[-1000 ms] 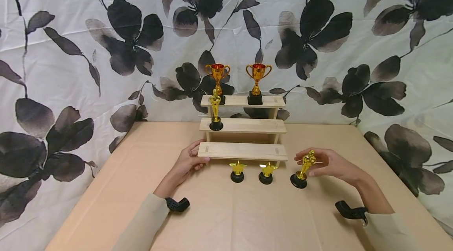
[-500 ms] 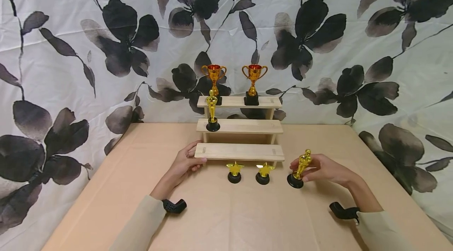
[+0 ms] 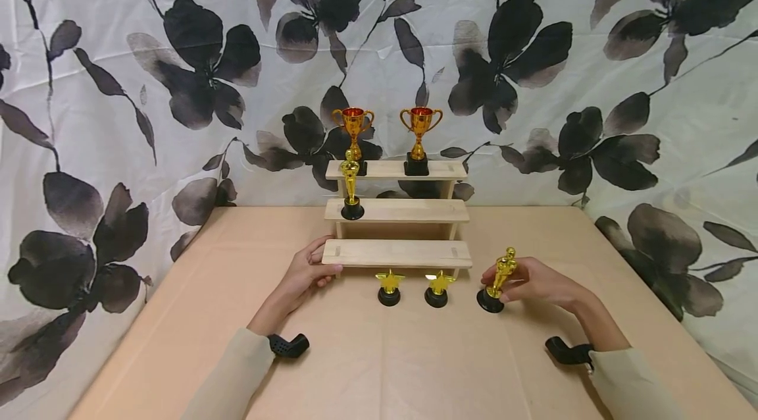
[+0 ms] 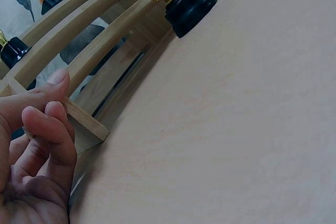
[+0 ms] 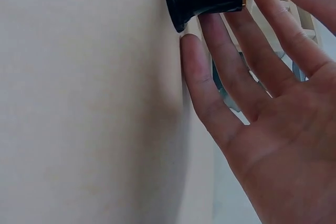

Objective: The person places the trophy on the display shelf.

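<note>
Statuette (image 3: pixel 503 272), gold on a black base (image 3: pixel 490 301): located right of the rack (image 3: pixel 414 210), near the right star, leaning. I have it in the right hand (image 3: pixel 535 282), narrow grip, thumb on one side and fingers on the other; whether the base touches the counter (image 3: pixel 379 354) I cannot tell. Left hand (image 3: pixel 304 275): fingers holding the left end of the bottom step (image 3: pixel 397 253), presumably to steady it. Also listed: twin (image 3: pixel 350 176), upright, left end of the middle step (image 3: pixel 432 210); left cup (image 3: pixel 354 122) and right cup (image 3: pixel 419 122), top step (image 3: pixel 385 170); left star (image 3: pixel 389 283) and right star (image 3: pixel 439 283), counter, just before the rack. Step in hand, by my judgement: securing the statuette for a lift. Next move, as I read it, calls for a firm hold, a rise clear of star and rack, and the base levelled before any set-down.
</note>
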